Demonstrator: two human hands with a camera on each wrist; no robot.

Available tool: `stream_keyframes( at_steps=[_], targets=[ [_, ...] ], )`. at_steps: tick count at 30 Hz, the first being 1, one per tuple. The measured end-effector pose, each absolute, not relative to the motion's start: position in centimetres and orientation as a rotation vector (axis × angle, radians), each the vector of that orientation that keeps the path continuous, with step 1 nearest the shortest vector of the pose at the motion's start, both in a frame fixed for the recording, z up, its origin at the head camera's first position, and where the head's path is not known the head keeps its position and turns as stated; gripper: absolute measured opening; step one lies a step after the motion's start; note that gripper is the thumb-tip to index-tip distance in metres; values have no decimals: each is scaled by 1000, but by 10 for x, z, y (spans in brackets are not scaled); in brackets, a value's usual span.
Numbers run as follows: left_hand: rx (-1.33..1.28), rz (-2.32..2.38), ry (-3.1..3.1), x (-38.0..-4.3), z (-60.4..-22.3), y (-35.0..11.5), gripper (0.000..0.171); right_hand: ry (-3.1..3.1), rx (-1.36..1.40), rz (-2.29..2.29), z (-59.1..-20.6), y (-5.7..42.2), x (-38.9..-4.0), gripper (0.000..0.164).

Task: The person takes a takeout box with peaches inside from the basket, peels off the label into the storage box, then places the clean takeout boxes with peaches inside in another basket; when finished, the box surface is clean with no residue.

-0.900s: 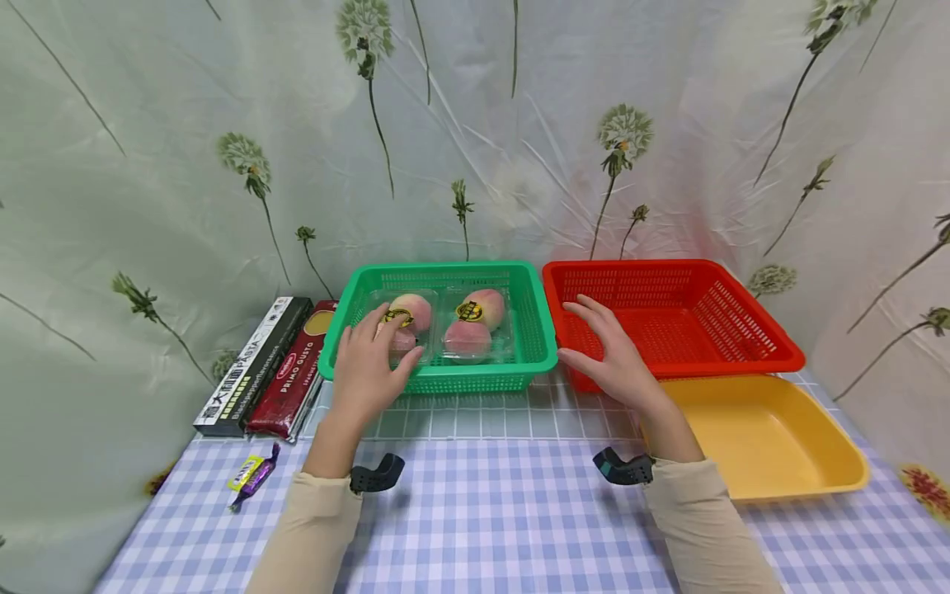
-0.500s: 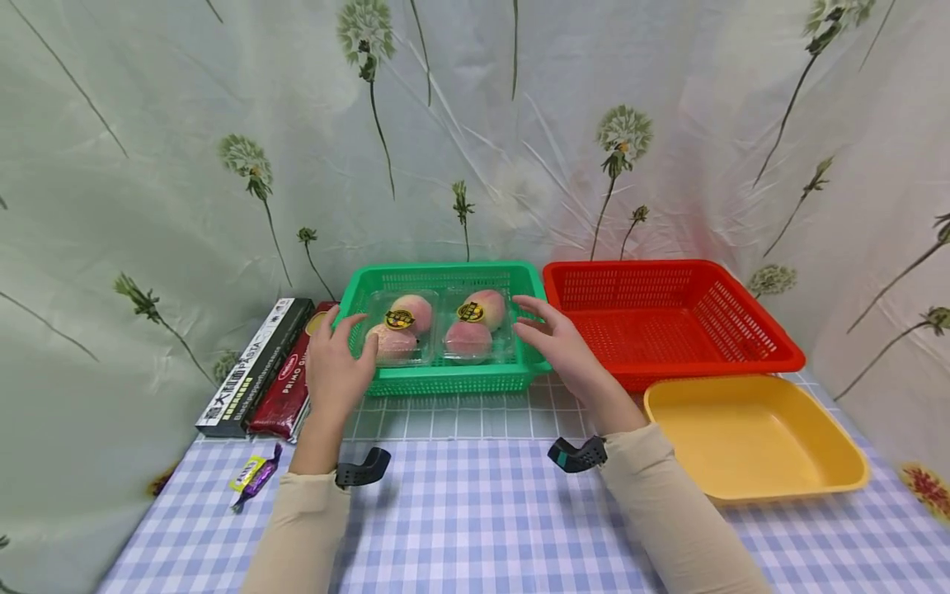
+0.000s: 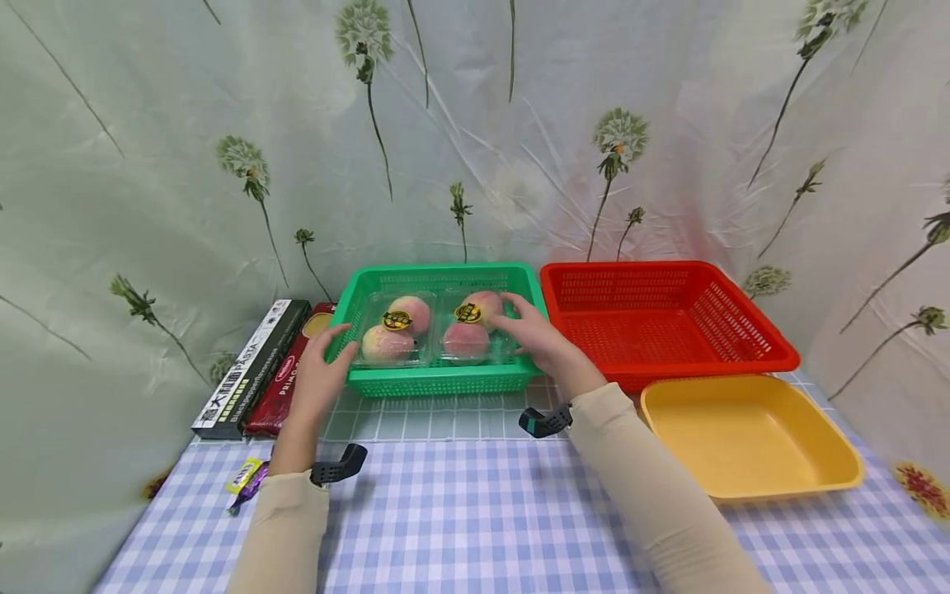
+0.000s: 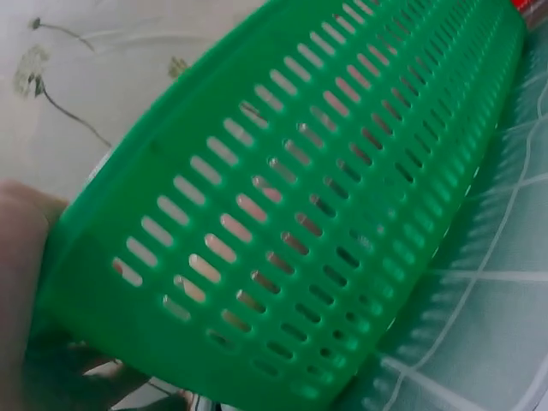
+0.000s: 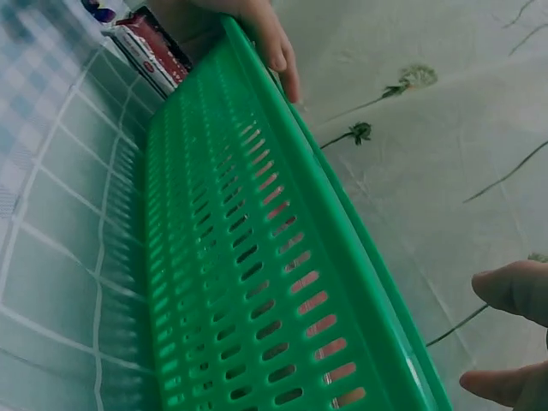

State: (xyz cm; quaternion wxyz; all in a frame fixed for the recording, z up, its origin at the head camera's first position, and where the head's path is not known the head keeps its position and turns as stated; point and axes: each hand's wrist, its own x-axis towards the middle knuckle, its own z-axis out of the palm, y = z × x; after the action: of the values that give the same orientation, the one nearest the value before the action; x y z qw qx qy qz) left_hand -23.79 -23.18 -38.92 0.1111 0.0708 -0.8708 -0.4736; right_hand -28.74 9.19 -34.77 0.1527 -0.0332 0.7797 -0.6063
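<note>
A green basket (image 3: 441, 381) holds two clear plastic packs, a left pack of peaches (image 3: 389, 345) and a right pack of peaches (image 3: 466, 340), each with a round black-and-yellow label. My left hand (image 3: 317, 375) is at the basket's left front corner, thumb and forefinger spread at the rim. In the left wrist view, part of that hand lies against the basket's end, its other fingers mostly hidden behind the green wall. My right hand (image 3: 540, 337) reaches over the basket's right side, fingertips overlapping the right pack. Its thumb and finger (image 5: 514, 291) are apart in the right wrist view.
Right of the green basket stands a red basket (image 3: 742, 330), with a yellow tray (image 3: 750, 445) in front of it. Two pasta packages, a black-and-white box (image 3: 252, 371) and a red pack (image 3: 278, 396), lie left. Small wrapped sweets (image 3: 248, 487) lie nearer on the checked cloth (image 3: 445, 511).
My left hand has moved from above the left pack leftward to the basket's corner. My right hand has moved left from the red basket's edge to over the right pack.
</note>
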Motion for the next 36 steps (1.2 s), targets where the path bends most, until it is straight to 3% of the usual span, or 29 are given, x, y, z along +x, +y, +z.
stream_keyframes(
  at_steps=[11, 20, 36],
  targets=[
    [136, -1518, -2558, -238, -394, -240, 48, 2203, -16, -1672, -358, 77, -303, 73],
    [124, -1529, -2557, -238, -394, -240, 48, 2237, 36, -1639, -360, 75, -305, 69],
    [148, -1507, -2542, -241, -397, -238, 44, 2214, -196, -1679, -359, 79, -302, 57]
  ],
)
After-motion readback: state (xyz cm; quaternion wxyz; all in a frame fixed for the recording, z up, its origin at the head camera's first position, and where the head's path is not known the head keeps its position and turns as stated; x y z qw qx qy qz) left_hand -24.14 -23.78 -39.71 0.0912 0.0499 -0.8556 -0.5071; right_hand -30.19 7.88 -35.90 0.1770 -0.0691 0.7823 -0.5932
